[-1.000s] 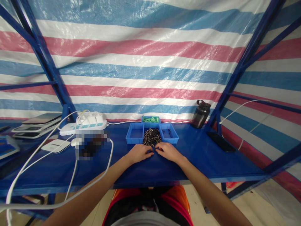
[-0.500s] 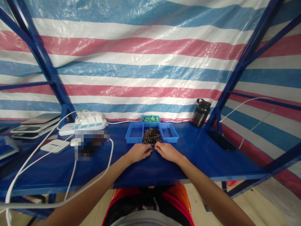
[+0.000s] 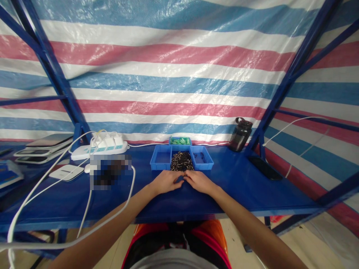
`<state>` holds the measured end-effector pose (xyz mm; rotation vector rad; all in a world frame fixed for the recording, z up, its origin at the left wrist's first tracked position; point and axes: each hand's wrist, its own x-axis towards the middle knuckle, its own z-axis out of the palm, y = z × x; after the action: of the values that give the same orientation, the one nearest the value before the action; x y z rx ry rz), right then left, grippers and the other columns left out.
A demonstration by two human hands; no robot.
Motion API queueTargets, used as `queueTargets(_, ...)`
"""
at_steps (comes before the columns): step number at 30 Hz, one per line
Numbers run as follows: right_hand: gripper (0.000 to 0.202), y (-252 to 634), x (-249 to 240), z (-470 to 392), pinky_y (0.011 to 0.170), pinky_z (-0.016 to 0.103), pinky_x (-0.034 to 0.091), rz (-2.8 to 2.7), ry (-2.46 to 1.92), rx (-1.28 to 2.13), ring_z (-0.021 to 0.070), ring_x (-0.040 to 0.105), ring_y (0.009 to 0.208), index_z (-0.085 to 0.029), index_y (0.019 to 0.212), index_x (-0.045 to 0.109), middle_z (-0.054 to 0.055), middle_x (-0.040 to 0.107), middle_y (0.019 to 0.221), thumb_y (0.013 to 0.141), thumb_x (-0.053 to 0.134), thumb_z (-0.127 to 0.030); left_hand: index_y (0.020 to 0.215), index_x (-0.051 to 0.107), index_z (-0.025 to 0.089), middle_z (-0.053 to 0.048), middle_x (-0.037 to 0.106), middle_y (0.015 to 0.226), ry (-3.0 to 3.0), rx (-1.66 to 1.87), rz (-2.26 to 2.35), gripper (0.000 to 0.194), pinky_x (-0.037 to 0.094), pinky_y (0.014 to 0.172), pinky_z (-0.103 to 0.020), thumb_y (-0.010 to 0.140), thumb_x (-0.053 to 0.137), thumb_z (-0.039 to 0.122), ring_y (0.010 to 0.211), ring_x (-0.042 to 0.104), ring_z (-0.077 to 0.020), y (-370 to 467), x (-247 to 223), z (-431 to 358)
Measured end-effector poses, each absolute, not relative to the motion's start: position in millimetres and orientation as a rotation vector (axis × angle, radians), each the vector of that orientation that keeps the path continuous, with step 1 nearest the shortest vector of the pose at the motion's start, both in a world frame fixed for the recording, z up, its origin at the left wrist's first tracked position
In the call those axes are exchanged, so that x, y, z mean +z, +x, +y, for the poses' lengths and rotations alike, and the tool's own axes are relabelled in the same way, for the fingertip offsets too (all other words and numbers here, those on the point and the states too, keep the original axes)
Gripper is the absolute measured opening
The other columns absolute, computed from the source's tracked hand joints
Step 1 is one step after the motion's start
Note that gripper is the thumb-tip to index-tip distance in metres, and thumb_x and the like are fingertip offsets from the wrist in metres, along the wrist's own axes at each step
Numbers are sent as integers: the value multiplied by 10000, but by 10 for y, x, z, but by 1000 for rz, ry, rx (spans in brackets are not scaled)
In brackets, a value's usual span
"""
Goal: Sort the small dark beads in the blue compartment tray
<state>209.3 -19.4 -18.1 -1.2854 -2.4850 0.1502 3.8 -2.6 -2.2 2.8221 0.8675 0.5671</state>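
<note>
A left blue tray [image 3: 160, 166] is noted beyond the left hand [image 3: 167, 182], which is held partly curled. Small dark parts [image 3: 181, 160] are heaped beside the tray, ahead of both hands. The right hand [image 3: 199, 181] is similarly curled alongside; whether anything is gripped by either cannot be determined. A right blue tray [image 3: 204, 166] is positioned beyond.

Reads as a makeshift assembly workshop from my end: I see striped plastic sheeting [image 3: 174, 84] for walls, a blue-framed workbench [image 3: 252, 186], small blue parts bins [image 3: 160, 157], a heap of tiny dark pieces [image 3: 181, 160], and a loaded power strip [image 3: 119, 148].
</note>
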Motion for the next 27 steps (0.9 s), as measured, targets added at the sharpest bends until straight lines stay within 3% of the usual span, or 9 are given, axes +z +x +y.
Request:
queueTargets(6, 112, 2079, -117, -239, 689, 238, 389, -2470, -1299, 135, 167, 610, 788, -185, 924, 538, 39, 648, 842, 925, 457, -262, 988, 591, 214, -1, 661, 850, 2814, 596, 839, 185, 393, 657, -195, 912, 434, 275, 770, 617, -136, 35, -20, 7)
queueTargets(11, 126, 2089, -77, -259, 638, 232, 372, -2373, -1312, 86, 152, 598, 690, -197, 958, 535, 2, 632, 748, 930, 452, -289, 973, 592, 218, 8, 650, 767, 2793, 566, 1036, 171, 369, 594, -199, 899, 452, 282, 677, 607, -133, 15, -27, 56)
queueTargets(19, 135, 2079, -81, -285, 712, 237, 408, -2388, -1113, 90, 147, 601, 759, -203, 952, 549, 19, 642, 814, 938, 445, -289, 895, 582, 216, -1, 668, 814, 2872, 420, 943, 130, 369, 604, -203, 889, 461, 264, 736, 623, -154, 55, -88, 32)
queueTargets(27, 129, 2118, -113, -196, 655, 230, 395, -2356, -1222, 152, 146, 596, 701, -199, 944, 562, 7, 636, 761, 926, 480, -296, 947, 572, 209, 3, 626, 776, 2761, 602, 1043, 159, 396, 622, -213, 901, 434, 273, 704, 596, -143, 34, -64, 50)
